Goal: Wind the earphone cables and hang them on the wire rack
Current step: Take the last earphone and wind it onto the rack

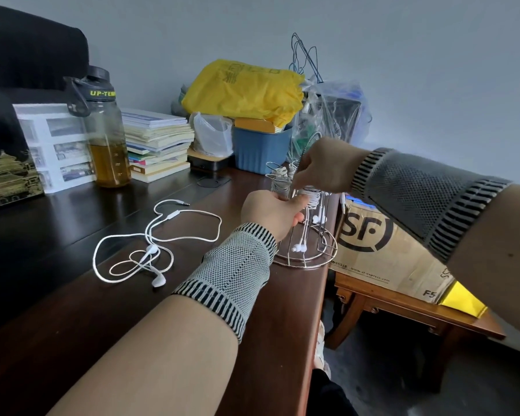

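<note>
Hands meet at the wire rack (305,250) near the desk's (72,295) right edge. I see my left hand (270,213) curled around a wound white earphone bundle (312,199) at a rack arm, thumb pressed to it, its earbuds (299,247) dangling just below my grip. My right hand (321,166) comes in from above, fingertips pinching the same bundle's top. Another wound bundle (279,181) hangs just behind my left knuckles. A loose earphone cable (150,238) lies unwound on the desk, well left of my grip.
</note>
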{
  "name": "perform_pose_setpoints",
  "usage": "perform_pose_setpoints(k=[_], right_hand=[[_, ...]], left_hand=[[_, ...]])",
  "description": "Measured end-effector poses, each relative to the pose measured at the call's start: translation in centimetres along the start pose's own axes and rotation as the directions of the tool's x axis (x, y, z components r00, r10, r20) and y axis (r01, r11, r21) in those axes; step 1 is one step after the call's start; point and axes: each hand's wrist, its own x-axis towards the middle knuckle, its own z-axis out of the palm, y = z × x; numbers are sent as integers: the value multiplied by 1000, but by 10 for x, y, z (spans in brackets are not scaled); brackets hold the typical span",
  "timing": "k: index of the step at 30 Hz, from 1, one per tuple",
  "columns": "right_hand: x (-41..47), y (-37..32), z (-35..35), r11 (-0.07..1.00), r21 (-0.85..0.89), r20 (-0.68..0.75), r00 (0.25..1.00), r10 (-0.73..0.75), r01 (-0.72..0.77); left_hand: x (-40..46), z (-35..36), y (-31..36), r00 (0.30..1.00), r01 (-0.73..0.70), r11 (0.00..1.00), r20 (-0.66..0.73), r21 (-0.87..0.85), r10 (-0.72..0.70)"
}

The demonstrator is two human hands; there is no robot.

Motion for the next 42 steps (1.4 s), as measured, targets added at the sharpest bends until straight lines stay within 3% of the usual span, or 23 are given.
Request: perform_pose_setpoints(k=[5,8,10,14,20,25,30,36,39,42], right_hand=[[-18,3,16,982,-160,-191,973,-127,96],[-26,8,29,892,-420,-273,914,-302,169],[-34,10,37,811,-542,-328,835,-443,217],[-47,21,56,832,-465,-443,735,-513,300],[-58,38,72,964,-3,-586,781,-216,264],[-63,55,67,982,185,-463,885,43,49],[-60,77,62,937,333,-364,902,233,-108],[-59,78,48,937,314,-400,875,275,-151],[-54,68,33,985,143,-491,857,153,-95],[-45,54,17,997,-21,-459,887,56,-73]], left_hand=[[0,1,0,1000,21,1000,12,-10,-20],[1,1,3,999,33,999,14,-23,-33],[0,2,3,1000,23,1000,12,6,-23],[-4,-1,5,999,10,999,33,30,-11],[-2,-3,2,1000,-12,1000,29,29,11],[-3,-4,2,999,-9,1000,43,12,9],[-6,-4,6,999,4,999,52,-32,-2],[-4,-3,5,1000,0,1000,19,-29,0],[-3,-2,4,1000,3,1000,11,-26,-3],[-2,-2,3,1000,2,1000,17,-25,-2]])
